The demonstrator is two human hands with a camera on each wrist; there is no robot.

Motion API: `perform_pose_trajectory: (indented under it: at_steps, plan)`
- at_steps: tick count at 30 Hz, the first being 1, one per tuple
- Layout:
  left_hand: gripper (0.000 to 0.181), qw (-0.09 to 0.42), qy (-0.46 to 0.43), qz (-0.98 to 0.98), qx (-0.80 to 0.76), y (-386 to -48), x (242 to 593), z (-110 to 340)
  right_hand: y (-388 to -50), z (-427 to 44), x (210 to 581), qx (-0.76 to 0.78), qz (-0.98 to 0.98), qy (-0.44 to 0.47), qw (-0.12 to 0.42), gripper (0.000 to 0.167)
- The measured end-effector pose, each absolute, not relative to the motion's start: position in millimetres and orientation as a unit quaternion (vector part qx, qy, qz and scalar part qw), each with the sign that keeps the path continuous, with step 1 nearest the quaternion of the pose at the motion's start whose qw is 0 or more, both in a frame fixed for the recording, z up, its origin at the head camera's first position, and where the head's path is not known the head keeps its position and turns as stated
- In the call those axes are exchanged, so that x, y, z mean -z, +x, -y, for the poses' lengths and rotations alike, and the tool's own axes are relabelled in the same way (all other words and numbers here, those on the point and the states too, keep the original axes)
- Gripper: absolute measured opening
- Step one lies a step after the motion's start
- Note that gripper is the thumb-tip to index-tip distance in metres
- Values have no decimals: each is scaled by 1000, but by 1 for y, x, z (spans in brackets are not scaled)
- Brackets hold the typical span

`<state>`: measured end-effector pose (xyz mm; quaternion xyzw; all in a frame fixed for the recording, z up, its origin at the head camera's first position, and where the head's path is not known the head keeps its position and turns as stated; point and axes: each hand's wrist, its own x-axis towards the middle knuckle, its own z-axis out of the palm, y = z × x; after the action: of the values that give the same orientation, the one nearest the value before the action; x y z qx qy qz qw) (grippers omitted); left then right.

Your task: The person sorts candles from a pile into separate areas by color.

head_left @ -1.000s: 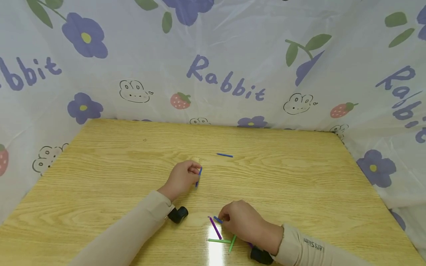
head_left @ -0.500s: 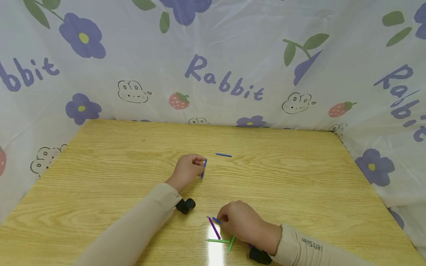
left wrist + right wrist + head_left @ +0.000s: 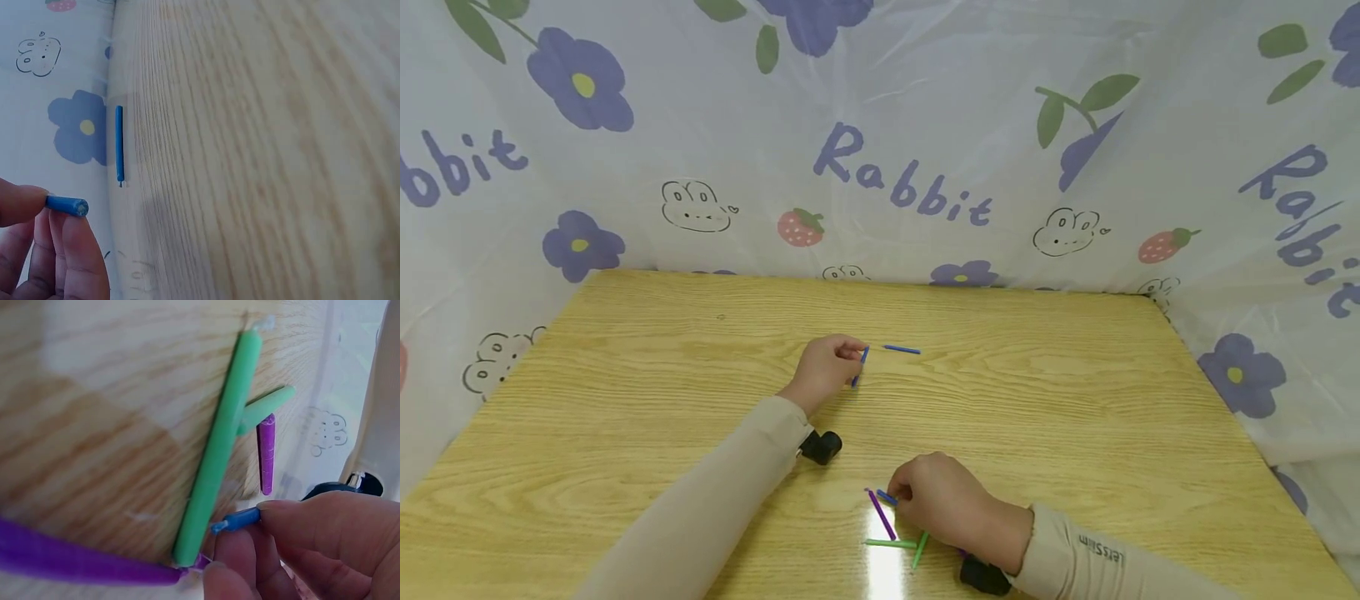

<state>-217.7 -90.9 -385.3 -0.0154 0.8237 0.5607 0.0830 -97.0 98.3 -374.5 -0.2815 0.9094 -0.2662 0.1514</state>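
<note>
Mid-frame, our left hand (image 3: 824, 371) pinches a blue candle (image 3: 67, 205), the table (image 3: 1037, 358) stretching beyond to its far edge. Lower centre, our right hand (image 3: 943, 500) pinches a second blue candle (image 3: 242, 519).

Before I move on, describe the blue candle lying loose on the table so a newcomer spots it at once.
Look to the far part of the wooden table. In the head view, just right of the left hand, lies the loose blue candle. No hand touches it, unlike the left-hand candle and the right-hand candle, both held.
</note>
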Motion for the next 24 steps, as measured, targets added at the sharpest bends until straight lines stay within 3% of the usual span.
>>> perform_pose_trajectory:
  at_steps: [24]
  plan:
    - [25, 77, 48, -861, -500, -240, 384, 78, -97, -97, 372, 262, -909, -281, 161, 12]
